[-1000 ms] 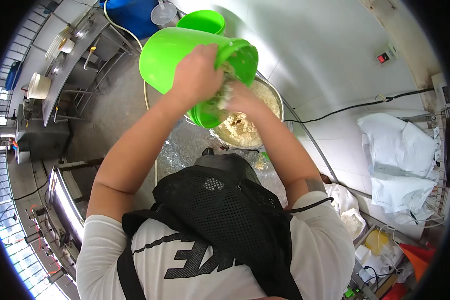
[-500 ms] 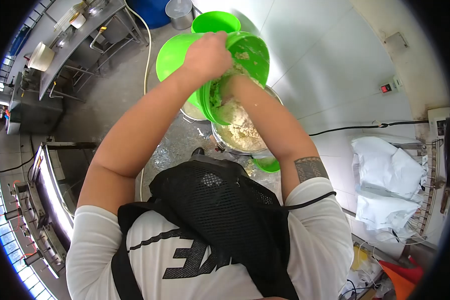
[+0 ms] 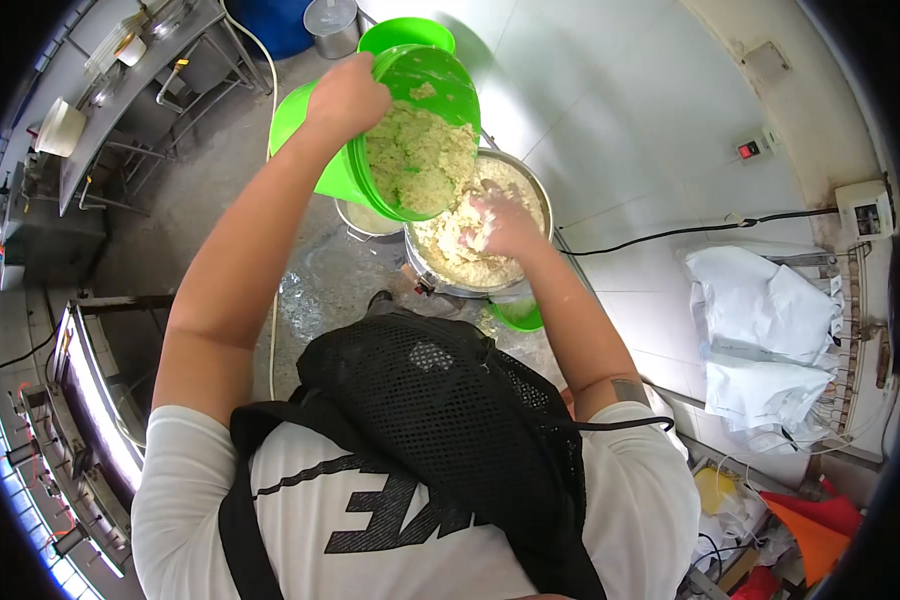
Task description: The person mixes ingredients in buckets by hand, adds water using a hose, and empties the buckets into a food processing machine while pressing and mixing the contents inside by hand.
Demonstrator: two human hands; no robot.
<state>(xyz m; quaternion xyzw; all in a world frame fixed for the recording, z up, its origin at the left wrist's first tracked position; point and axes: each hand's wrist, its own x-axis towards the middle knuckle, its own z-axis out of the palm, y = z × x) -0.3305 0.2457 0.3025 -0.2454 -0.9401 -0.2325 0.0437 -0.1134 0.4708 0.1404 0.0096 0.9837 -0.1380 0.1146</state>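
Note:
My left hand point(image 3: 350, 97) grips the upper rim of a bright green bucket point(image 3: 295, 125), which is tipped on its side with its mouth turned toward the pot. Pale yellow crumbly mash point(image 3: 420, 160) lies inside it, down to the lower lip. Below and to the right stands a round metal pot point(image 3: 542, 185) holding more of this mash. My right hand point(image 3: 510, 225) is over the pot, its fingers apart and touching the mash; bits of it cling to them, and the fingertips are partly hidden.
Another green bucket point(image 3: 407, 36) and a metal container point(image 3: 331, 27) stand behind. A second pot point(image 3: 368, 222) is left of the first, and a green basin point(image 3: 518, 314) is on the floor nearby. A pale hose point(image 3: 273, 340) runs along the wet floor. The tiled wall point(image 3: 610, 130) is at right.
My right hand has come out of the bucket and over the pot. The bucket, still held by my left hand, has shifted left in view, its mash now more exposed.

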